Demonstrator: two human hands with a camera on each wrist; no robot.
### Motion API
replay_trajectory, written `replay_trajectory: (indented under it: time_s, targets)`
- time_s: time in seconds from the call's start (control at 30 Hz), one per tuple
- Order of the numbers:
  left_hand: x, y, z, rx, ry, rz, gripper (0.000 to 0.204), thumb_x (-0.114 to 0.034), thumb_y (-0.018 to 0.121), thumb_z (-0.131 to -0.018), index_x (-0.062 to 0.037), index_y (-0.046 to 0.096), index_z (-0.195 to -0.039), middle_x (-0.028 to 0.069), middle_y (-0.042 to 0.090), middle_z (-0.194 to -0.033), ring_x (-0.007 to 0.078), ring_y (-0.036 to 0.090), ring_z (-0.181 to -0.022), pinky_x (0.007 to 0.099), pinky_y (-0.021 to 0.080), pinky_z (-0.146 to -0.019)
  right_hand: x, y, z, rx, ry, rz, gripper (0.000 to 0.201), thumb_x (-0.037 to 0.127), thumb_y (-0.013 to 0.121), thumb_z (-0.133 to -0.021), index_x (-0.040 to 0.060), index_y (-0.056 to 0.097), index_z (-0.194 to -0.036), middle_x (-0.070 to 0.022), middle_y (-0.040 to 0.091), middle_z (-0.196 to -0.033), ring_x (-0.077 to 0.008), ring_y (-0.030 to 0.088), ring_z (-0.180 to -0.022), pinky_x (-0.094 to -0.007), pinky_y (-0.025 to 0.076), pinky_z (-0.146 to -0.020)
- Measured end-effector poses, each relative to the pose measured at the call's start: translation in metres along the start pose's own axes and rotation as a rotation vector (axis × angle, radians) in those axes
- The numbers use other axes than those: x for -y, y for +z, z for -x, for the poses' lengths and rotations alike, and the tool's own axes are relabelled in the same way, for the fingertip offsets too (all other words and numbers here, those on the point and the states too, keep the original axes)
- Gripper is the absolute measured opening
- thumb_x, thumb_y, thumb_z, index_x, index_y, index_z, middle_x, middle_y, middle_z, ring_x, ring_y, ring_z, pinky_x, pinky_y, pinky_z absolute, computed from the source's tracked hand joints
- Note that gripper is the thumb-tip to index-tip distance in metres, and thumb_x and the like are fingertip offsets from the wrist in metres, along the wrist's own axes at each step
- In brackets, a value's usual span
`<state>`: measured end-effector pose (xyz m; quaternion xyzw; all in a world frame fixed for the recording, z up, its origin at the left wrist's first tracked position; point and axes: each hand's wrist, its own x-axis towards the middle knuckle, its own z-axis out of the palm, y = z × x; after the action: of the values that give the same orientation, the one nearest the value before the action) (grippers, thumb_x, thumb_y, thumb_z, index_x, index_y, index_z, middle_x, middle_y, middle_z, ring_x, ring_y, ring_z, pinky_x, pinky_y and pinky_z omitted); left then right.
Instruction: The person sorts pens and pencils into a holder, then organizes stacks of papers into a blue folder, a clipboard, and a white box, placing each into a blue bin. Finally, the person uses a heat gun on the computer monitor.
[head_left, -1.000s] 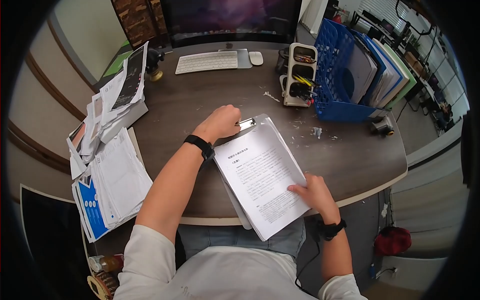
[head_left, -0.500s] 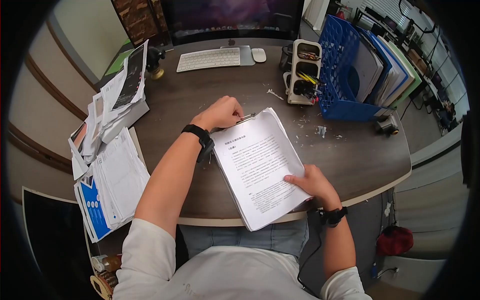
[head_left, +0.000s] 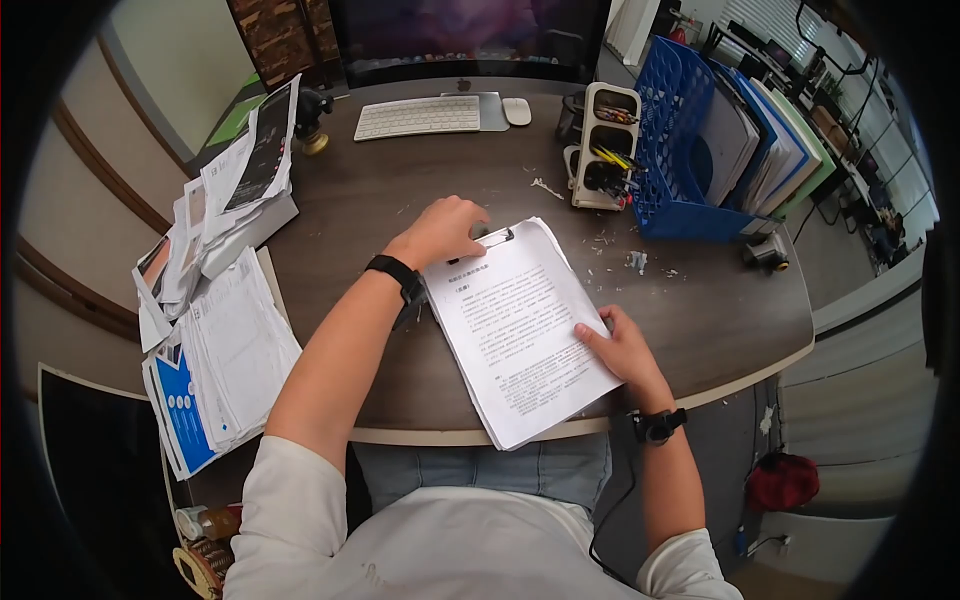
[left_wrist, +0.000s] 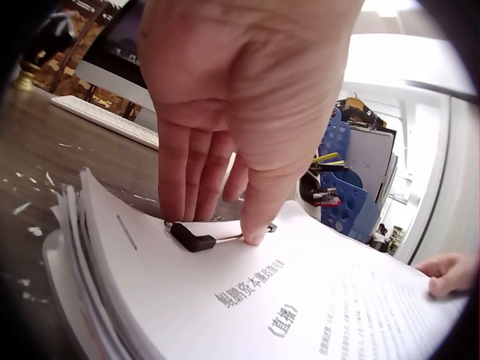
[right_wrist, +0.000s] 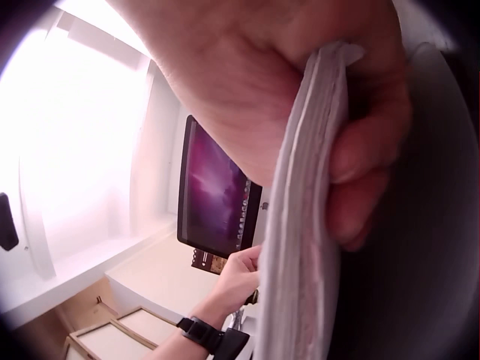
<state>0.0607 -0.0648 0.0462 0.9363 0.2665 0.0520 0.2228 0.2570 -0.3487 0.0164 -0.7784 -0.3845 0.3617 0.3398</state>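
Note:
A thick stack of printed sheets (head_left: pixel 525 350) lies on a clipboard, its near end reaching past the desk's front edge. The metal clip (left_wrist: pixel 217 238) with a black corner tip sits over the top of the sheets. My left hand (head_left: pixel 440 235) pinches at this clip, thumb on its wire and fingers down behind the far edge, as the left wrist view shows. My right hand (head_left: pixel 625 350) grips the stack's right edge, thumb on top. Fingers (right_wrist: pixel 367 150) of this hand curl under the layered edge in the right wrist view.
Loose papers (head_left: pixel 235 350) pile up on the left. At the back stand a keyboard (head_left: pixel 418 117), a mouse (head_left: pixel 516 111) and a monitor (head_left: pixel 470 45). To the right are a pen organizer (head_left: pixel 606 145), a blue file rack (head_left: pixel 680 215) and paper scraps (head_left: pixel 637 262).
The clip has tipped down onto the sheets under my left hand, and that hand's fingers have spread a little. The stack has slid slightly away from my body; my right hand has moved up its edge.

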Motion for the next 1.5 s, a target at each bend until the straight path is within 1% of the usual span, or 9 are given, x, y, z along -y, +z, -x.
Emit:
replay_trajectory:
  time_s: [0.17, 0.3, 0.47, 0.57, 0.7, 0.87, 0.97, 1.4, 1.5]
  targets:
    - [-0.001, 0.007, 0.026, -0.128, -0.050, 0.035, 0.068, -0.021, 0.081, -0.078, -0.0019, 0.057, -0.139, 0.0233, 0.071, -0.111, 0.0341, 0.070, -0.104, 0.0386, 0.055, -0.088, 0.007, 0.001, 0.019, -0.332, -0.204, 0.339, 0.042, 0.027, 0.080, -0.084, 0.0008, 0.065, -0.112, -0.0180, 0.071, -0.098, -0.0279, 0.070, -0.081, -0.0378, 0.054, -0.073]
    - [0.010, 0.019, 0.085, -0.610, -0.194, 0.212, 0.069, -0.026, 0.073, -0.090, 0.0049, 0.045, -0.145, 0.0309, 0.053, -0.140, 0.0401, 0.054, -0.131, 0.0430, 0.046, -0.105, -0.002, -0.003, 0.015, -0.362, -0.469, 0.427, 0.049, 0.022, 0.081, -0.081, -0.0024, 0.064, -0.120, -0.0188, 0.069, -0.111, -0.0300, 0.068, -0.085, -0.0387, 0.054, -0.077]
    - [-0.039, 0.060, 0.179, -0.167, -0.413, -0.002, 0.083, -0.046, 0.053, -0.100, 0.0072, 0.022, -0.155, 0.0320, 0.029, -0.158, 0.0463, 0.019, -0.151, 0.0610, 0.008, -0.121, 0.025, 0.002, 0.014, -0.200, -0.278, 0.327, 0.057, 0.020, 0.083, -0.078, -0.0049, 0.064, -0.125, -0.0192, 0.070, -0.106, -0.0288, 0.069, -0.086, -0.0370, 0.055, -0.078]
    - [-0.065, 0.073, 0.191, -0.235, -0.360, 0.222, 0.080, -0.044, 0.049, -0.103, 0.0021, 0.016, -0.159, 0.0335, 0.024, -0.160, 0.0431, 0.018, -0.153, 0.0590, 0.001, -0.122, 0.024, 0.022, 0.011, -0.026, -0.277, 0.062, 0.054, 0.019, 0.085, -0.076, -0.0076, 0.066, -0.119, -0.0179, 0.071, -0.087, -0.0269, 0.069, -0.072, -0.0359, 0.056, -0.068]
    - [-0.053, 0.059, 0.181, -0.391, -0.355, 1.239, 0.086, -0.028, 0.064, -0.099, -0.0041, 0.010, -0.161, 0.0269, 0.038, -0.153, 0.0323, 0.041, -0.140, 0.0550, 0.031, -0.114, 0.028, 0.036, 0.015, -0.036, -0.221, 0.066, 0.046, 0.013, 0.084, -0.075, -0.0067, 0.068, -0.113, -0.0190, 0.070, -0.084, -0.0279, 0.068, -0.070, -0.0374, 0.054, -0.067]
    - [-0.053, 0.011, 0.181, -0.529, -0.515, 1.286, 0.087, -0.020, 0.070, -0.095, -0.0045, 0.012, -0.159, 0.0223, 0.038, -0.149, 0.0273, 0.048, -0.127, 0.0479, 0.045, -0.101, 0.022, 0.033, 0.014, -0.063, -0.266, 0.143, 0.048, 0.008, 0.085, -0.073, -0.0065, 0.068, -0.115, -0.0166, 0.069, -0.079, -0.0238, 0.068, -0.068, -0.0355, 0.055, -0.063]
    - [-0.019, 0.026, 0.176, -0.230, -0.487, 1.772, 0.071, -0.017, 0.070, -0.094, 0.0029, 0.031, -0.149, 0.0206, 0.055, -0.136, 0.0298, 0.062, -0.114, 0.0456, 0.054, -0.094, 0.026, 0.026, 0.018, 0.008, -0.109, -0.063, 0.047, 0.006, 0.085, -0.075, -0.0061, 0.068, -0.117, -0.0135, 0.069, -0.083, -0.0177, 0.067, -0.068, -0.0313, 0.058, -0.062]
    - [-0.087, 0.007, 0.144, -0.156, 0.034, 1.392, 0.039, -0.002, 0.068, -0.093, 0.0072, 0.057, -0.129, 0.0141, 0.068, -0.123, 0.0187, 0.065, -0.107, 0.0326, 0.052, -0.096, 0.036, -0.048, 0.053, 0.465, -0.175, -0.301, 0.061, 0.026, 0.084, -0.084, 0.0017, 0.058, -0.134, -0.0075, 0.070, -0.107, -0.0074, 0.060, -0.083, -0.0212, 0.049, -0.062]
    - [-0.112, -0.013, 0.119, -0.322, 0.128, 1.145, 0.046, -0.004, 0.073, -0.089, 0.0022, 0.057, -0.132, 0.0119, 0.068, -0.122, 0.0186, 0.064, -0.109, 0.0316, 0.049, -0.096, 0.048, -0.054, 0.066, 0.113, -0.403, -0.231, 0.052, 0.018, 0.085, -0.083, 0.0012, 0.063, -0.127, -0.0078, 0.072, -0.103, -0.0136, 0.065, -0.088, -0.0270, 0.054, -0.074]
